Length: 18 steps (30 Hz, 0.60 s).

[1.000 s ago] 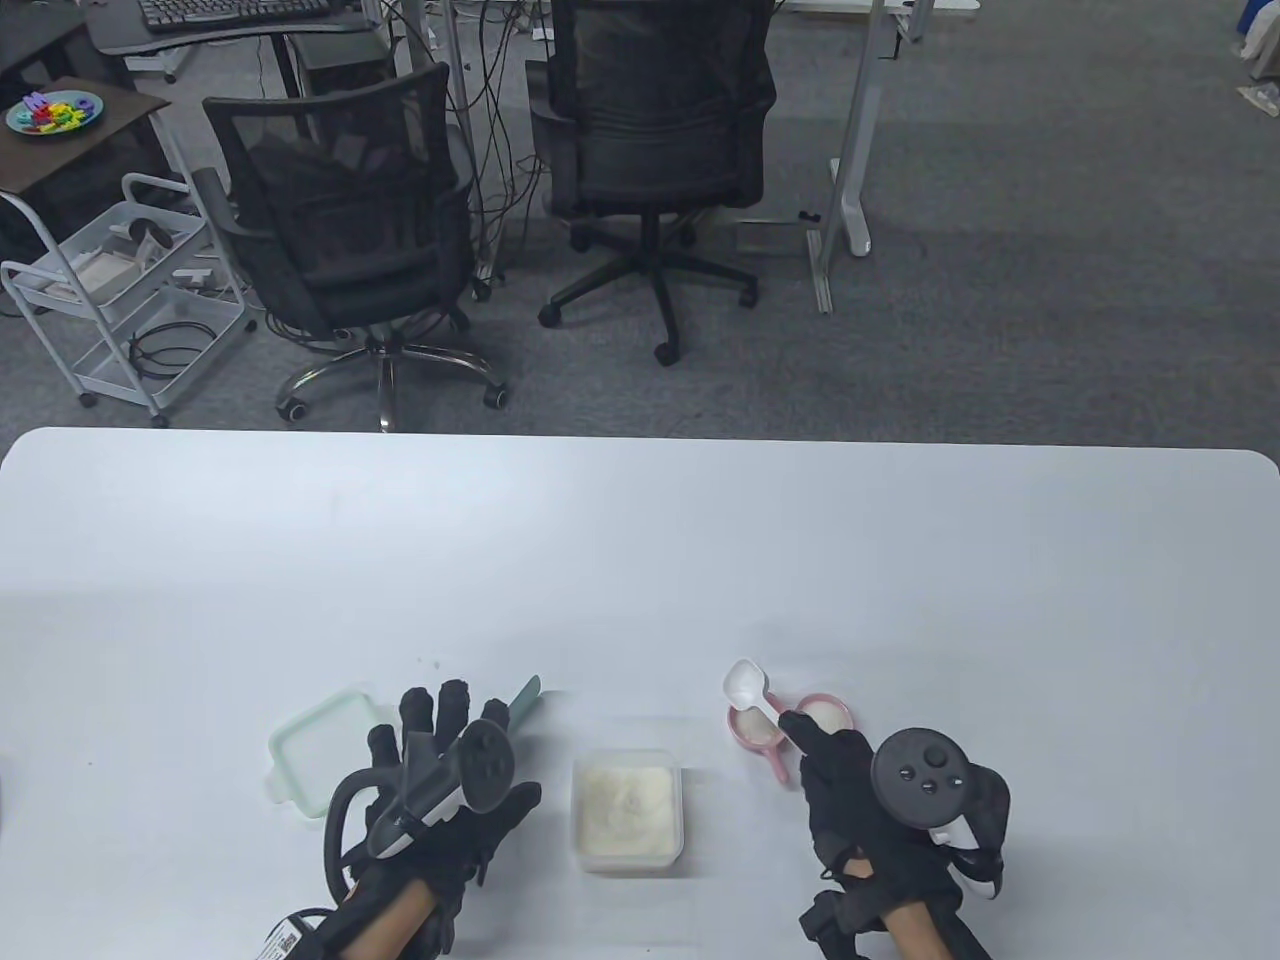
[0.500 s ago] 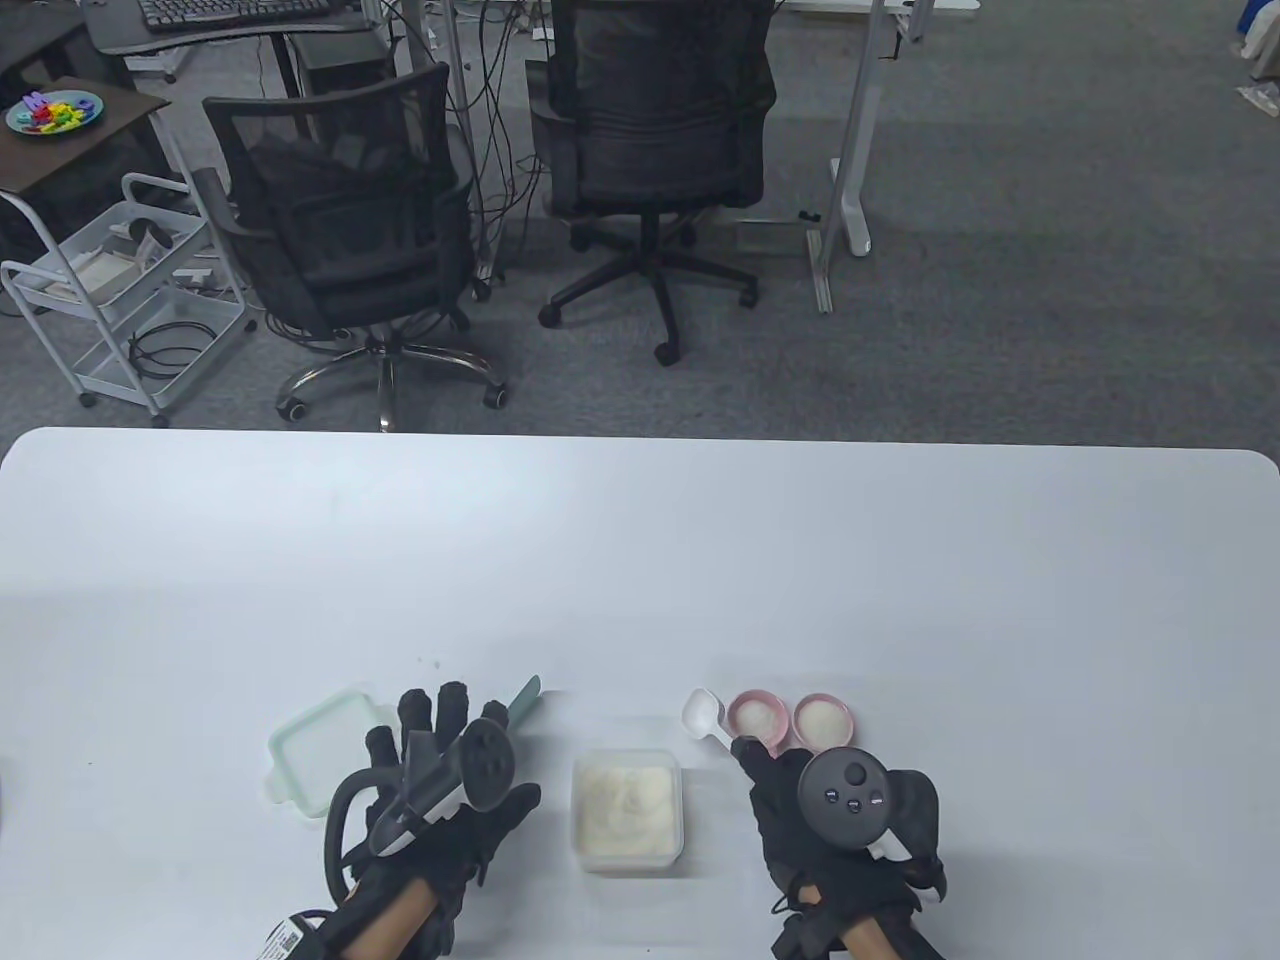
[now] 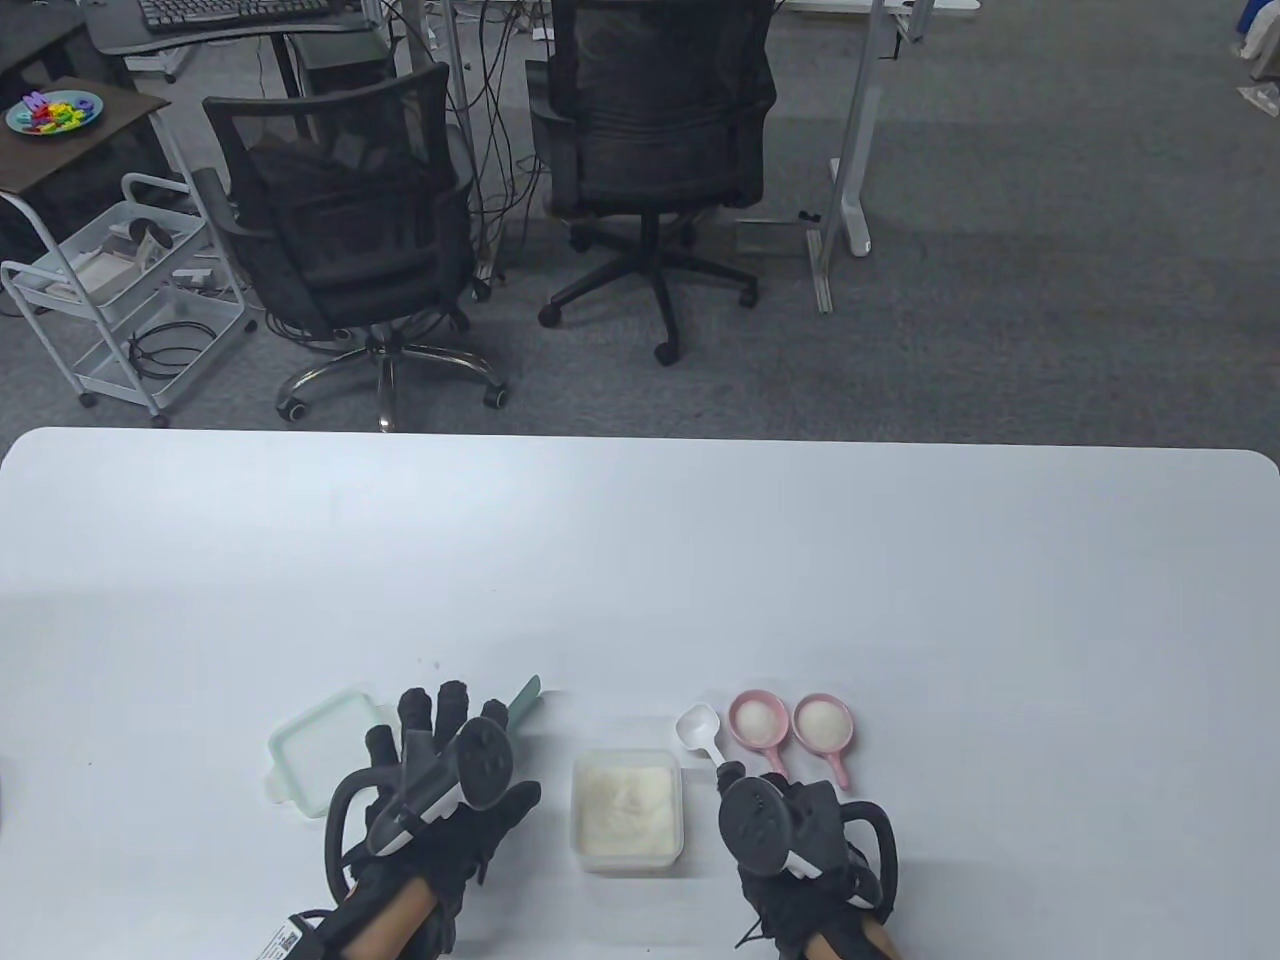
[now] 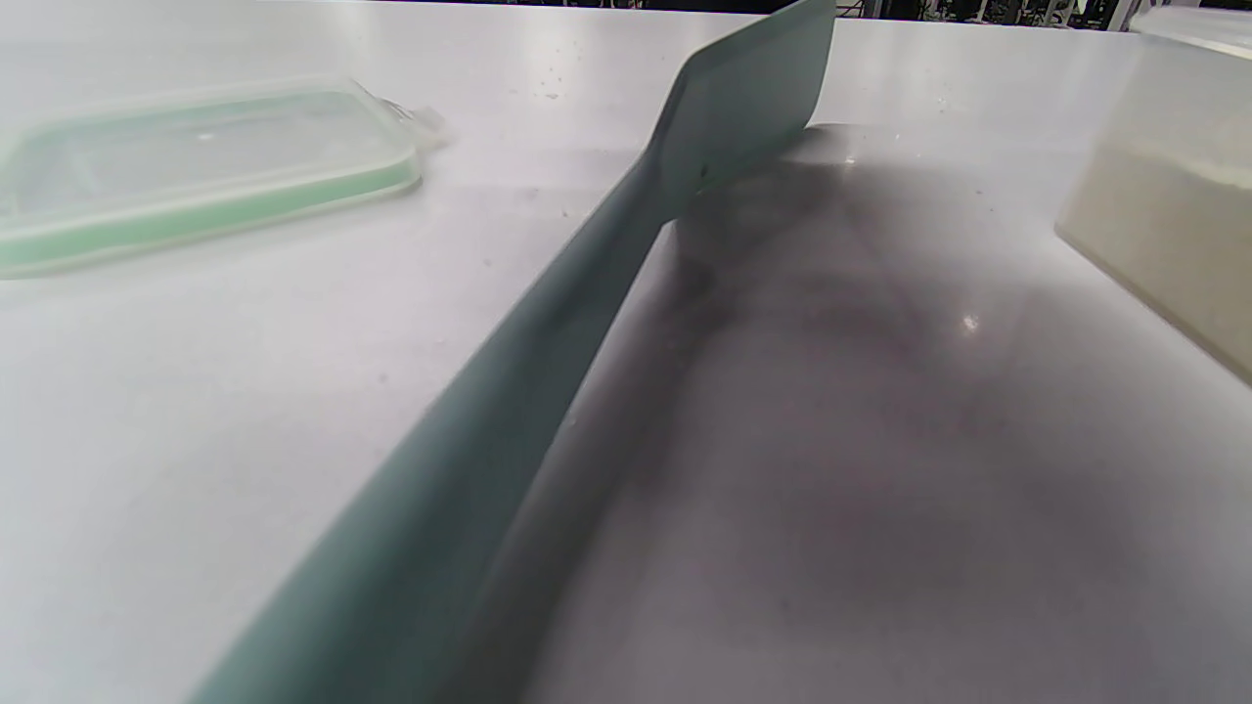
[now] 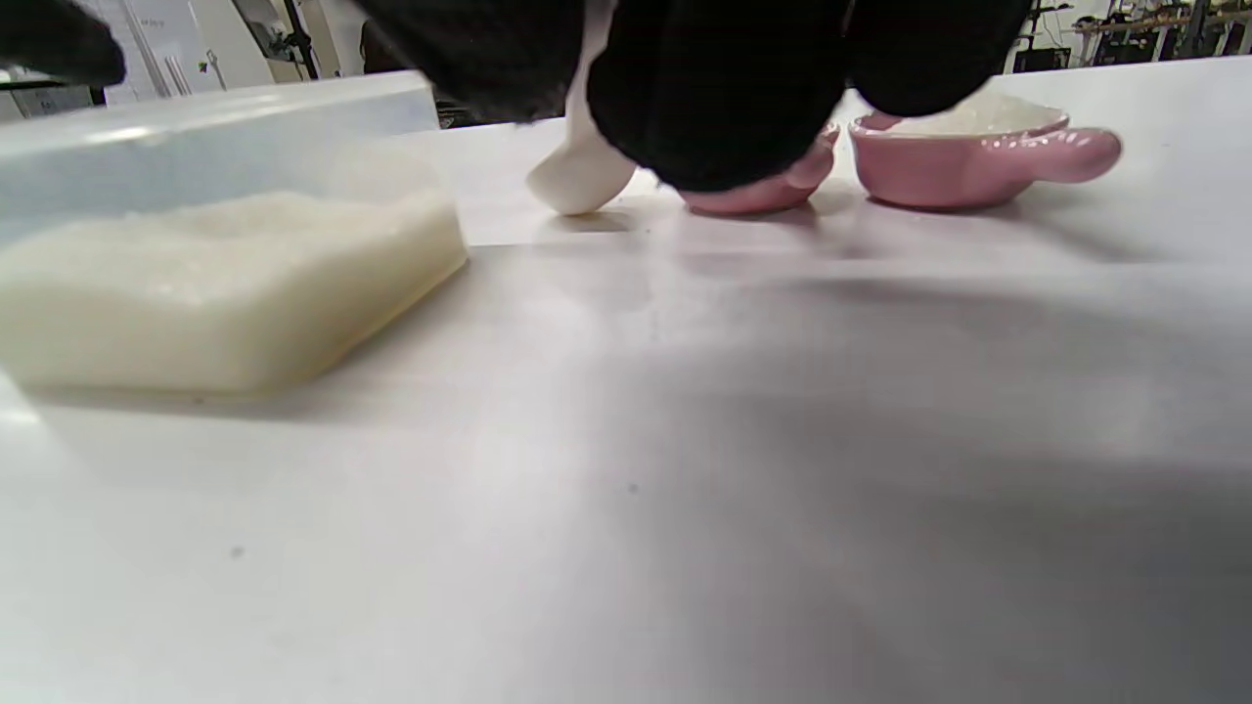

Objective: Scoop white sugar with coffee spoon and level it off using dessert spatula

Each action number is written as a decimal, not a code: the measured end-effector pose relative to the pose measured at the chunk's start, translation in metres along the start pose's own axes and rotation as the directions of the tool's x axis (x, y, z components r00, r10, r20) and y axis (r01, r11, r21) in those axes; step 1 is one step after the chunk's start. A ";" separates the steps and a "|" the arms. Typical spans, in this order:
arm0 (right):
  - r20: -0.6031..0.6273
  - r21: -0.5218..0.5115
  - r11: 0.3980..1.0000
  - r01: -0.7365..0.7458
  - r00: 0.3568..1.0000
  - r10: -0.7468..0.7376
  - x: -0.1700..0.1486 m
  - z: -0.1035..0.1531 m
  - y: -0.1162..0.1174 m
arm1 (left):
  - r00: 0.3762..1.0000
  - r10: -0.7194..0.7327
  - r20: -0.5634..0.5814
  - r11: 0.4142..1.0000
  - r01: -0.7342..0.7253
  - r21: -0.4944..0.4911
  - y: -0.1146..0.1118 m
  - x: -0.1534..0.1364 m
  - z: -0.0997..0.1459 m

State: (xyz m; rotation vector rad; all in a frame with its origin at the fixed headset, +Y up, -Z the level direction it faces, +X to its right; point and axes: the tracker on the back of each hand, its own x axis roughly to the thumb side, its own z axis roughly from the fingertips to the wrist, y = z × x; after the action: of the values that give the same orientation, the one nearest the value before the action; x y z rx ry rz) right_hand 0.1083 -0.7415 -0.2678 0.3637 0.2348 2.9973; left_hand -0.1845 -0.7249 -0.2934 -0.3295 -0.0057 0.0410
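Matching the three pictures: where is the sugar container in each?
Table view: sugar container bottom centre, between the hands.
Left wrist view: right edge, beyond the spatula.
Right wrist view: left side.
Shared landmark: the white table.

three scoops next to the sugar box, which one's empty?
The white spoon, leftmost of the three and nearest the sugar container, held by the right hand. Both pink spoons to its right hold white sugar mounds and lie free on the table.
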 end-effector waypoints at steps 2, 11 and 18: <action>0.009 0.019 0.999 -0.034 0.999 0.034 0.002 -0.001 0.002 | 1.000 -0.001 0.000 1.000 0.001 0.001 0.000 0.000 0.000; 0.000 0.100 0.990 -0.104 0.994 0.105 -0.001 -0.002 0.008 | 1.000 0.006 0.000 1.000 -0.006 0.008 0.001 -0.001 0.000; 0.000 -0.135 0.990 0.043 0.999 -0.043 -0.010 0.013 -0.025 | 0.999 0.043 0.030 0.996 -0.045 0.079 0.005 -0.004 0.001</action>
State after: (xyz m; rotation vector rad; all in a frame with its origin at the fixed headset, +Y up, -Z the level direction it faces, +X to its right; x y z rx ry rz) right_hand 0.1240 -0.7166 -0.2617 0.3357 0.0382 2.9505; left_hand -0.1886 -0.7195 -0.2937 -0.2492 -0.0247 0.0892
